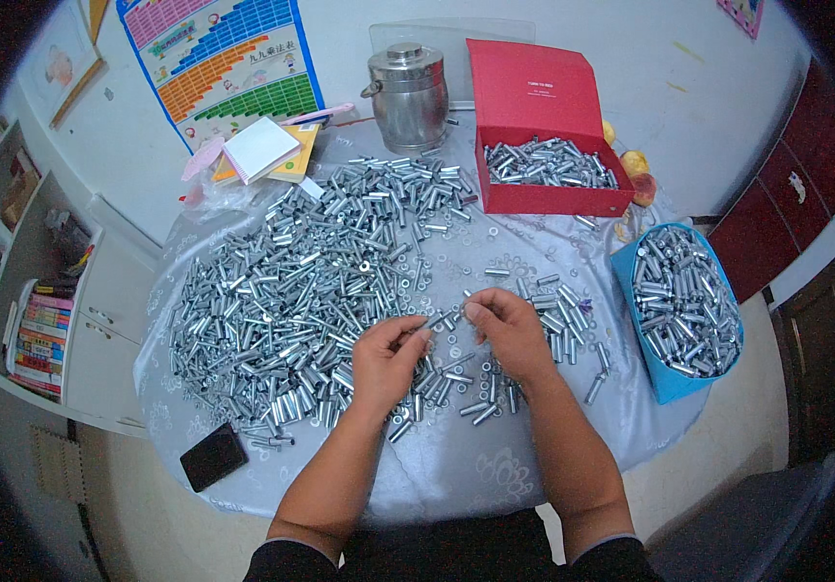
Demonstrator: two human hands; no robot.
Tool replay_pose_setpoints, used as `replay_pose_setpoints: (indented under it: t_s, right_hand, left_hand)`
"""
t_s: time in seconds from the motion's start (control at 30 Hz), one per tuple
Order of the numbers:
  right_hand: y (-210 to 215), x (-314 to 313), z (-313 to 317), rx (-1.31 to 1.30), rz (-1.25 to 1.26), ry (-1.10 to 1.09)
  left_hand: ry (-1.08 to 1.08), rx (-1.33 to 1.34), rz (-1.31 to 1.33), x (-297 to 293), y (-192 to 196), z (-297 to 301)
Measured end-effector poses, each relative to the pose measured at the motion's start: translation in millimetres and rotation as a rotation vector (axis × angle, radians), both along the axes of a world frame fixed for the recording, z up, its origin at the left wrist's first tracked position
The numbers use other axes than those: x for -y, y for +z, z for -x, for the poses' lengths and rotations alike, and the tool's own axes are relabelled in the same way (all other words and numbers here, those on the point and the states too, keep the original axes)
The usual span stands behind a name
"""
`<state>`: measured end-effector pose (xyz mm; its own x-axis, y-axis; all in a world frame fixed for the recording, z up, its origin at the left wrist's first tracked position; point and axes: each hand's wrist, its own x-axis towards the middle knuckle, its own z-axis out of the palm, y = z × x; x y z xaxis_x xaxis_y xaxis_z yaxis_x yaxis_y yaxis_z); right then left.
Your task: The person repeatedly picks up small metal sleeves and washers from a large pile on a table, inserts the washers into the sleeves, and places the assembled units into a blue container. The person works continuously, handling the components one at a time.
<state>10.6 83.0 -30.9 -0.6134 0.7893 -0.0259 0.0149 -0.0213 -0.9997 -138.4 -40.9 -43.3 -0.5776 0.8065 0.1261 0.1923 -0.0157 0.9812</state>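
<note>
Red box (544, 199), blue bin (642, 361) hold metal sleeves; left hand (385, 361), right hand (509, 333) grip seemingly pinching sleeve (434, 321)

Two bare forearms emerge from dark sleeves pushed up near the elbows, edged with thin pale cuffs; no rings or watch.

You have a single view, from a wide fisheye camera worn on your head, the left one of a side-by-side pair. It looks steeply down and forward over the round table (437, 475), close enough that your forearms enter from the lower edge. Straight edges bend toward the rim, and the corners are dark. The wall (388, 24) fills the top of the frame.
</note>
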Motion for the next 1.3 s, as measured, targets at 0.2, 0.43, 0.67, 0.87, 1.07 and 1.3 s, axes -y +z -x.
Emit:
replay_pose_setpoints:
  t_s: [0.2, 0.43, 0.67, 0.87, 1.07, 1.3]
  right_hand:
    - [5, 2, -2, 0.07, 0.087, 0.107]
    - [-12, -4, -2, -0.043, 0.314, 0.132]
    - [-11, 0, 0, 0.025, 0.199, 0.155]
    - [-3, 1, -3, 0.045, 0.161, 0.159]
    - [5, 1, -4, 0.055, 0.157, 0.088]
    - [4, 2, -5, 0.103, -0.078, 0.083]
  left_hand:
    - [-0.036, -0.094, -0.024, 0, -1, -1]
    - [-0.142, -0.021, -0.063, 1, 0, 1]
    - [-0.135, 0.156, -0.037, 1, 5, -4]
    - [-0.159, 0.171, -0.033, 1, 8, -4]
    - [-0.177, 0.342, -0.023, 1, 12, -2]
    - [-0.167, 0.424, -0.045, -1, 10, -2]
